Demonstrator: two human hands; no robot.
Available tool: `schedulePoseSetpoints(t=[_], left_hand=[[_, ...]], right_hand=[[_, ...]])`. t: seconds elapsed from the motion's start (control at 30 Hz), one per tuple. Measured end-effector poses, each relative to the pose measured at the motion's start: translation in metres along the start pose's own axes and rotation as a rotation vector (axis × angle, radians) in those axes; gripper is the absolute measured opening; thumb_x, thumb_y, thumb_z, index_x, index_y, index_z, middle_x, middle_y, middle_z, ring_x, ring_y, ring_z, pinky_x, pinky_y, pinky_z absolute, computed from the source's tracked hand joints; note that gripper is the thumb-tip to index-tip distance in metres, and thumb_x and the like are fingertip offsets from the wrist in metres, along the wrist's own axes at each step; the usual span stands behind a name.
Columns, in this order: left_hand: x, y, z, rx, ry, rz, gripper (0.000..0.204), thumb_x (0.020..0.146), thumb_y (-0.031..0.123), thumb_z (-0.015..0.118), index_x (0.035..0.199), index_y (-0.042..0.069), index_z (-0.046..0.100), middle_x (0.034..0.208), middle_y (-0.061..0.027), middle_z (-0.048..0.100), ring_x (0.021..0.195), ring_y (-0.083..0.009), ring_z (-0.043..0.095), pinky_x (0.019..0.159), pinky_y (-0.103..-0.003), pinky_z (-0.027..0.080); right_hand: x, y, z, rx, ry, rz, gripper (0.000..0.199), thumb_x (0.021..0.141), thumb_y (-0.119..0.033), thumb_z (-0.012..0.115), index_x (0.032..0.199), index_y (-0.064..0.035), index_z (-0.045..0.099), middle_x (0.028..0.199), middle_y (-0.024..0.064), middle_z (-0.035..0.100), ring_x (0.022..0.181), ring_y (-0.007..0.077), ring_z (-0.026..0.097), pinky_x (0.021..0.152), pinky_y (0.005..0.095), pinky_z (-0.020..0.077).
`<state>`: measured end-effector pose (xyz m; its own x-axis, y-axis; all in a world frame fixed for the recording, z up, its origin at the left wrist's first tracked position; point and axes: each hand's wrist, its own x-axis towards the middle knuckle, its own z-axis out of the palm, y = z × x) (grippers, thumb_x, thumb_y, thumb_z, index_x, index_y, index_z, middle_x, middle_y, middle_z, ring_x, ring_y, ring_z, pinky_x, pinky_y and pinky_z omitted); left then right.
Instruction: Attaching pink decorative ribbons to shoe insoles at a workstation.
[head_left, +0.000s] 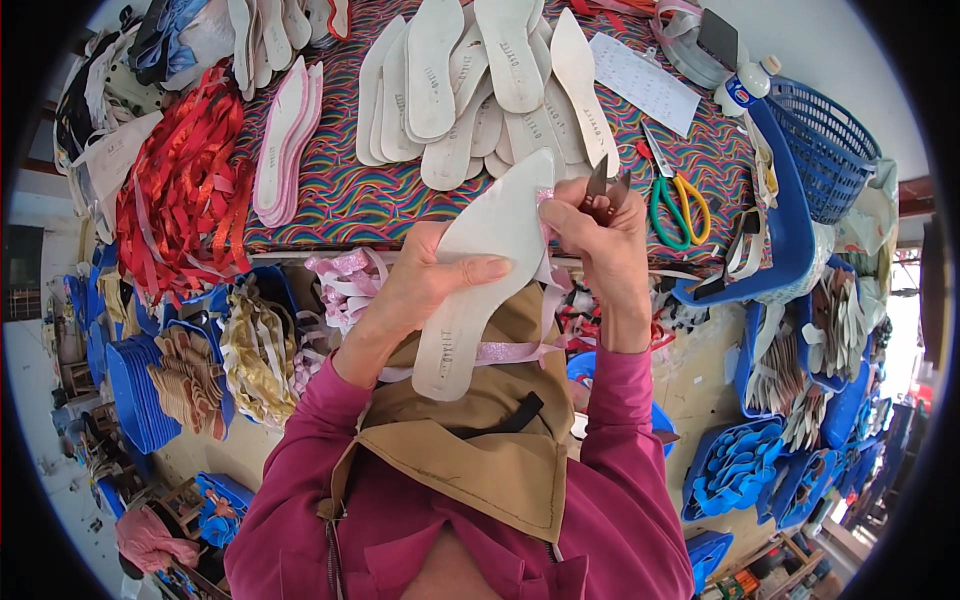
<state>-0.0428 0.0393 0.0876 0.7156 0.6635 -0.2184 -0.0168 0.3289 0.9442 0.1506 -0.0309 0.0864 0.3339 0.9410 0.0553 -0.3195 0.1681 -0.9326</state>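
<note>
A white shoe insole is gripped in my left hand, thumb across its face and fingers behind it. My right hand pinches a glittery pink ribbon against the insole's upper right edge. Dark-bladed snips are tucked in the same right hand, blades pointing up. The ribbon trails down behind the insole and crosses over my tan apron. Just beyond my hands, several white insoles lie in an overlapping pile on the patterned cloth.
Red ribbons heap at the left, beside pink-edged insoles. Green-and-yellow-handled scissors lie to the right, below a paper sheet. A bottle and a blue basket stand at far right. Blue trays of parts surround the table.
</note>
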Motion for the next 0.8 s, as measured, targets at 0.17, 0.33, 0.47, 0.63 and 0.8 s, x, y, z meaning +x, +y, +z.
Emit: schedulePoseSetpoints(t=[0.17, 0.33, 0.47, 0.63, 0.8], left_hand=[[0.008, 0.009, 0.007, -0.01, 0.085, 0.058, 0.019, 0.08, 0.003, 0.069, 0.096, -0.005, 0.068, 0.077, -0.0092, 0.069, 0.057, -0.0102, 0.059, 0.05, -0.02, 0.045], [0.016, 0.022, 0.002, -0.048, 0.154, 0.103, 0.019, 0.081, 0.005, 0.069, 0.098, -0.006, 0.066, 0.079, -0.0098, 0.069, 0.057, -0.0107, 0.058, 0.05, -0.021, 0.045], [0.014, 0.029, 0.006, -0.097, 0.155, 0.098, 0.02, 0.083, 0.005, 0.069, 0.099, -0.006, 0.065, 0.081, -0.0108, 0.069, 0.058, -0.0116, 0.058, 0.052, -0.022, 0.048], [0.015, 0.022, 0.006, -0.117, 0.179, 0.112, 0.021, 0.084, 0.005, 0.067, 0.101, -0.007, 0.064, 0.084, -0.0127, 0.069, 0.061, -0.0144, 0.062, 0.056, -0.026, 0.053], [0.021, 0.016, 0.01, -0.197, 0.181, 0.128, 0.022, 0.085, 0.004, 0.065, 0.104, -0.007, 0.063, 0.084, -0.0152, 0.069, 0.066, -0.0198, 0.067, 0.059, -0.028, 0.056]], right_hand=[[-0.001, -0.006, 0.021, -0.326, 0.146, -0.122, 0.01, 0.085, 0.002, 0.06, 0.089, 0.0052, 0.068, 0.073, 0.0007, 0.062, 0.056, 0.0035, 0.039, 0.049, 0.0167, 0.0289], [-0.027, 0.008, 0.037, -0.293, 0.168, -0.039, 0.013, 0.087, -0.002, 0.063, 0.097, 0.0045, 0.067, 0.071, -0.0012, 0.059, 0.06, 0.0048, 0.042, 0.053, 0.018, 0.0324], [-0.041, 0.02, 0.042, -0.229, 0.187, 0.018, 0.016, 0.087, -0.001, 0.062, 0.102, 0.0038, 0.066, 0.071, -0.0006, 0.058, 0.06, 0.0063, 0.043, 0.054, 0.0192, 0.0339], [-0.055, 0.043, 0.051, -0.34, 0.236, -0.041, 0.017, 0.088, 0.002, 0.059, 0.104, 0.0033, 0.065, 0.072, -0.0007, 0.059, 0.061, 0.0065, 0.043, 0.055, 0.0188, 0.0347], [-0.058, 0.052, 0.053, -0.437, 0.249, -0.1, 0.015, 0.09, 0.002, 0.056, 0.102, 0.0028, 0.066, 0.073, -0.0023, 0.059, 0.061, 0.0058, 0.042, 0.055, 0.0183, 0.0348]])
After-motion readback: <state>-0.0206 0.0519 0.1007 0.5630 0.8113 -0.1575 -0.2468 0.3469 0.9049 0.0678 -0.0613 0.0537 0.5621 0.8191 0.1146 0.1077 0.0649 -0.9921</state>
